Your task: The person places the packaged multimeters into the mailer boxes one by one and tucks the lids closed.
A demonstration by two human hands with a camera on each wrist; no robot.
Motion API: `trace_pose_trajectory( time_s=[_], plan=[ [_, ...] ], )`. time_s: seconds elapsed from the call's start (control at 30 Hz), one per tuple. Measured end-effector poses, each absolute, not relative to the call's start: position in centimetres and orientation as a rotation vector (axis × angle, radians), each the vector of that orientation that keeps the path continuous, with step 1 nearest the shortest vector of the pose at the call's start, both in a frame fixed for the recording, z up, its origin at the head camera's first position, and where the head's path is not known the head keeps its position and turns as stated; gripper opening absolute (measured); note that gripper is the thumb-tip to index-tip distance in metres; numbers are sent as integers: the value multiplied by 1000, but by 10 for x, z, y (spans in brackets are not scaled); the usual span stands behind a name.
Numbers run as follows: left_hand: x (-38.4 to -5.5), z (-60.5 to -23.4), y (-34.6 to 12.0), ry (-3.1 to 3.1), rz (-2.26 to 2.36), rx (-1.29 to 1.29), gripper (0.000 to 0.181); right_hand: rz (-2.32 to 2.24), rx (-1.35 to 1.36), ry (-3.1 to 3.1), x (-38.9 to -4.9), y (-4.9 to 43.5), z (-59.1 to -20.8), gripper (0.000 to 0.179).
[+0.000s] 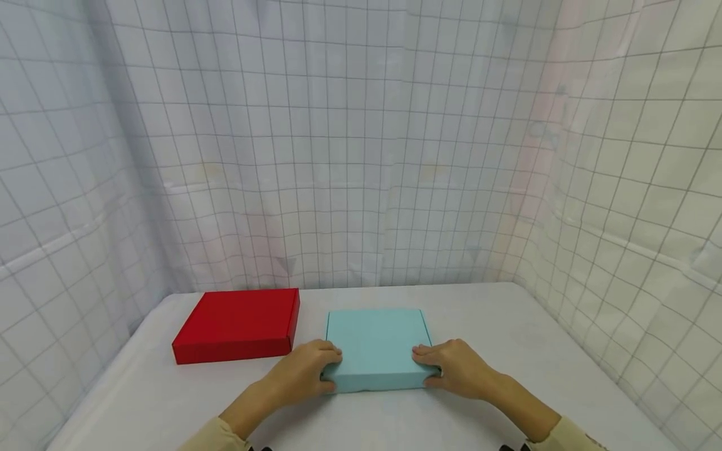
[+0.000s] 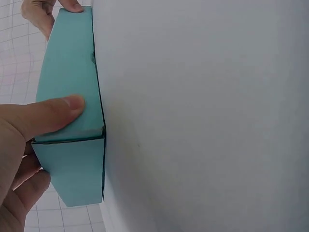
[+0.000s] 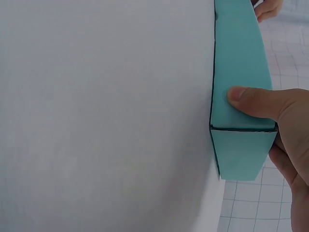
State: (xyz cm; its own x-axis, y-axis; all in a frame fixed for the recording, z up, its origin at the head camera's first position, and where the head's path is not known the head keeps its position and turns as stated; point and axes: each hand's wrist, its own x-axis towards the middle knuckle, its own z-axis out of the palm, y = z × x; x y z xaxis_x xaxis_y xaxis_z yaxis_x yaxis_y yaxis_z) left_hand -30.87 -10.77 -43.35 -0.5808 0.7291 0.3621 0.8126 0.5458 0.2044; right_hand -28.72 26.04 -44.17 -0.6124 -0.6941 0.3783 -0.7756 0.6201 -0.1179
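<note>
A flat light-blue cardboard box [image 1: 376,341] lies closed on the white table, its front side toward me. My left hand [image 1: 304,371] grips its front left corner. In the left wrist view the left thumb [image 2: 60,113] presses the front side, while the fingers reach over the top. At the front right corner my right hand [image 1: 459,368] grips the box the same way. The right thumb [image 3: 253,100] lies on the front side in the right wrist view. The box's underside is hidden.
A closed red cardboard box [image 1: 242,326] lies to the left of the blue one, a small gap apart. Grid-patterned white curtains [image 1: 338,156] enclose the white-covered table [image 1: 507,326] at the back and both sides.
</note>
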Motion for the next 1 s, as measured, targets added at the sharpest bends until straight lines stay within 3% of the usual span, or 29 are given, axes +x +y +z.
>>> trace_pose_trajectory(
  time_s=[0.3, 1.0],
  plan=[
    [-322, -429, -109, -2579, -572, -1362, 47, 605, 1137, -2570, -304, 266, -446, 59],
    [-373, -430, -104, -2688, -841, -1184, 46, 675, 1021, -2669, -359, 263, -441, 58]
  ],
)
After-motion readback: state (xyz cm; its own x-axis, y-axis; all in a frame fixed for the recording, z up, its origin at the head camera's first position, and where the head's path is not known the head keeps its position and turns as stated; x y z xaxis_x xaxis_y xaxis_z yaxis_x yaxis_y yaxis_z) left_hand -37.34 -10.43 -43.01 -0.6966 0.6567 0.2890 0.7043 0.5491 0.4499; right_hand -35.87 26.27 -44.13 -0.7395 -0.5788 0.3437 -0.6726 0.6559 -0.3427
